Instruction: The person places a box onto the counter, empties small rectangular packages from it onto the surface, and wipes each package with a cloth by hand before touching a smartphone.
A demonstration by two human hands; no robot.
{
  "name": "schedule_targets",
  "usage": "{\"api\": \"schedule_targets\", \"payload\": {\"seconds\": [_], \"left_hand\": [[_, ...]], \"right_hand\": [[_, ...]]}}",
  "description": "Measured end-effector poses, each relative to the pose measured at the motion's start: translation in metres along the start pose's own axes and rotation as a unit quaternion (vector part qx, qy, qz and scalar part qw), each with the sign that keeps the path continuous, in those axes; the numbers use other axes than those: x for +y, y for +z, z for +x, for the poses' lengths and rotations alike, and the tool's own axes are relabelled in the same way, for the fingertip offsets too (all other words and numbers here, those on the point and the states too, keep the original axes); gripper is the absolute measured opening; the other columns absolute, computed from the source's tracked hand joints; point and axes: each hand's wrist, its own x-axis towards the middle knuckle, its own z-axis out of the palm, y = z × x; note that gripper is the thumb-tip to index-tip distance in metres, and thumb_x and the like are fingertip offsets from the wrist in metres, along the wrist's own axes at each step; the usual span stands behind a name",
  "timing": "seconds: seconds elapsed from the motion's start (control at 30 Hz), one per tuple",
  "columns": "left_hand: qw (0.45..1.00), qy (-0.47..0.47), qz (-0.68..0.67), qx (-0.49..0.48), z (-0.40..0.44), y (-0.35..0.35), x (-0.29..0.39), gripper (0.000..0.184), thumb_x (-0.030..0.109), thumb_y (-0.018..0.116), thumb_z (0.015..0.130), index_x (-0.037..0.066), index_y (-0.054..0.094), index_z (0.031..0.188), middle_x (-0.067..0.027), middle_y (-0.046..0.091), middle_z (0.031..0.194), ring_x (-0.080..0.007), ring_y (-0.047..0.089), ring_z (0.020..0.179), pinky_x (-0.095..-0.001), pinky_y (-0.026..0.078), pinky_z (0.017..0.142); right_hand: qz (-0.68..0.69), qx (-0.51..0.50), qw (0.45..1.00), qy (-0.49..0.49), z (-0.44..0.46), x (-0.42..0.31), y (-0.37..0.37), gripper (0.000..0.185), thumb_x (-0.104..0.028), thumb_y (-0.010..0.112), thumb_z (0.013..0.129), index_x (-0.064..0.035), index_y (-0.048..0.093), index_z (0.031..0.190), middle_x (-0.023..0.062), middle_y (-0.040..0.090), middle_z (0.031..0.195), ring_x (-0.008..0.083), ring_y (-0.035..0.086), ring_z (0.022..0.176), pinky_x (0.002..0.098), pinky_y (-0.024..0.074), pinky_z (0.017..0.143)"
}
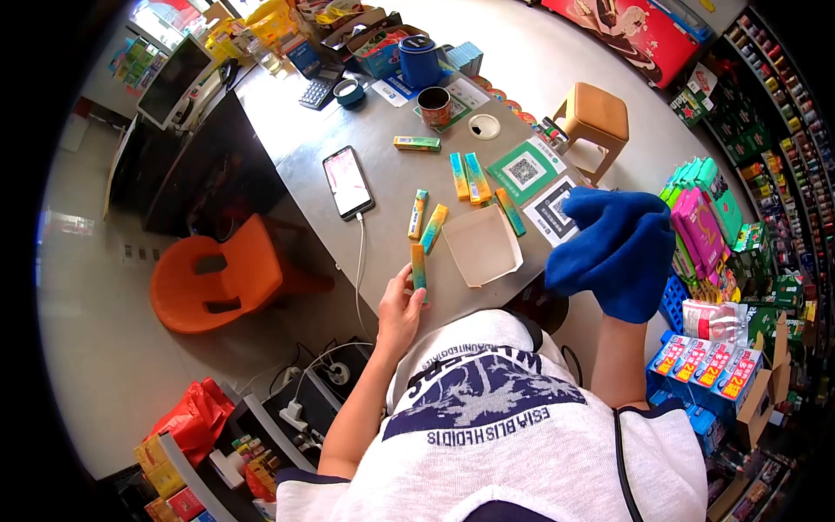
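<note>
We note L hand (400, 306) pinching one slim box (418, 268) approx. upright betw. thumb and fingers, over the near edge of the tabletop (304, 139). R hand is inside/behind a blue cloth (613, 248), raised off the R side of the table; grip hidden, so we can't tell if it's spread or closed.

Open white tray (483, 246) sits on the table just R of the held box, w/ more slim boxes lying nearby: two just past the held one, a group beyond the tray's far side, one further off nr the phone (348, 183). Phone lies face up, white cable (359, 270) plugged in.

Also obs.: green QR card (524, 170) beyond the tray, round tin (434, 106) and blue tub (419, 61) farther back, orange chair (217, 274) to L.
</note>
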Motion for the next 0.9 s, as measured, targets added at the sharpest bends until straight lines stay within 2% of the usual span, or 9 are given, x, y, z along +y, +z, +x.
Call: {"api": "schedule_targets", "payload": {"seconds": [0.07, 0.1, 0.2, 0.53, 0.63, 0.7, 0.77, 0.83, 0.9], "left_hand": [[0.998, 0.011, 0.068, -0.004, 0.004, 0.004, -0.02, 0.047, 0.001, 0.056, 0.088, 0.002, 0.043, 0.133, -0.0101, 0.051, 0.096, -0.0136, 0.058, 0.078, -0.0273, 0.053, 0.067], [0.993, 0.023, 0.113, -0.006, 0.006, 0.006, -0.023, 0.048, -0.001, 0.057, 0.085, 0.002, 0.044, 0.131, -0.0131, 0.051, 0.097, -0.018, 0.06, 0.075, -0.0291, 0.052, 0.067], [0.973, 0.087, 0.213, 0.0, 0.013, 0.009, -0.023, 0.049, -0.003, 0.058, 0.082, 0.002, 0.045, 0.129, -0.0139, 0.051, 0.098, -0.0214, 0.061, 0.073, -0.0308, 0.052, 0.068], [0.967, 0.156, 0.175, 0.096, 0.054, 0.023, -0.008, 0.031, -0.007, 0.056, 0.081, 0.001, 0.056, 0.11, -0.014, 0.05, 0.096, -0.0221, 0.059, 0.072, -0.032, 0.052, 0.067], [0.951, 0.197, 0.205, 0.126, 0.076, 0.025, 0.01, 0.028, -0.005, 0.056, 0.082, 0.001, 0.057, 0.109, -0.0133, 0.05, 0.093, -0.022, 0.059, 0.071, -0.0319, 0.051, 0.066], [0.947, 0.222, 0.194, 0.127, 0.095, 0.03, 0.028, 0.024, -0.002, 0.056, 0.083, 0.001, 0.058, 0.107, -0.0127, 0.052, 0.091, -0.0221, 0.058, 0.07, -0.032, 0.05, 0.065], [0.959, 0.218, 0.165, 0.069, 0.109, 0.038, 0.042, 0.016, 0.003, 0.057, 0.085, 0.002, 0.061, 0.1, -0.0124, 0.054, 0.088, -0.0229, 0.058, 0.07, -0.0327, 0.049, 0.064], [0.964, 0.208, 0.165, 0.031, 0.123, 0.044, 0.034, 0.014, 0.013, 0.058, 0.088, 0.001, 0.065, 0.087, -0.012, 0.058, 0.085, -0.0249, 0.057, 0.069, -0.0338, 0.047, 0.063], [0.98, 0.16, 0.119, 0.027, 0.132, 0.044, 0.022, 0.016, 0.015, 0.058, 0.088, 0.002, 0.066, 0.084, -0.0126, 0.058, 0.084, -0.0257, 0.057, 0.068, -0.0336, 0.047, 0.063]], "right_hand": [[0.194, -0.031, 0.981, -0.009, 0.0, 0.005, -0.007, 0.037, -0.033, 0.053, 0.092, -0.0024, 0.053, 0.114, 0.0149, 0.06, 0.109, 0.022, 0.059, 0.095, 0.0342, 0.0462, 0.089], [0.218, -0.072, 0.973, -0.027, 0.0, 0.012, -0.014, 0.035, -0.031, 0.05, 0.095, -0.004, 0.051, 0.117, 0.0129, 0.057, 0.114, 0.0205, 0.056, 0.1, 0.033, 0.0426, 0.094], [0.248, -0.123, 0.96, -0.036, 0.001, 0.015, -0.018, 0.035, -0.032, 0.044, 0.098, -0.0051, 0.048, 0.121, 0.0121, 0.055, 0.119, 0.0203, 0.054, 0.105, 0.033, 0.0397, 0.098], [0.246, -0.09, 0.965, -0.023, -0.002, 0.015, -0.027, 0.045, -0.04, 0.035, 0.099, -0.0002, 0.046, 0.117, 0.0242, 0.055, 0.118, 0.027, 0.057, 0.1, 0.0373, 0.0434, 0.093], [0.171, -0.099, 0.98, 0.002, -0.001, 0.006, -0.022, 0.044, -0.037, 0.032, 0.1, 0.0013, 0.047, 0.114, 0.0216, 0.058, 0.115, 0.0218, 0.058, 0.097, 0.0363, 0.0443, 0.091], [-0.181, -0.096, 0.978, -0.031, 0.001, -0.001, -0.022, 0.036, -0.027, 0.057, 0.085, 0.0005, 0.055, 0.109, 0.016, 0.063, 0.109, 0.0215, 0.061, 0.095, 0.0341, 0.0473, 0.088], [-0.345, -0.076, 0.935, -0.041, 0.001, -0.006, -0.019, 0.035, -0.018, 0.071, 0.074, -0.0017, 0.061, 0.103, 0.0109, 0.065, 0.106, 0.0197, 0.062, 0.096, 0.0314, 0.0477, 0.088], [-0.356, -0.061, 0.931, -0.047, 0.0, -0.014, -0.015, 0.032, -0.014, 0.073, 0.069, -0.0043, 0.065, 0.099, 0.0075, 0.066, 0.107, 0.0173, 0.061, 0.098, 0.0292, 0.0459, 0.09], [-0.42, -0.074, 0.901, -0.082, 0.002, -0.031, -0.012, 0.03, -0.011, 0.073, 0.069, -0.0049, 0.067, 0.098, 0.0067, 0.066, 0.107, 0.0167, 0.06, 0.1, 0.0287, 0.0449, 0.092]]}}
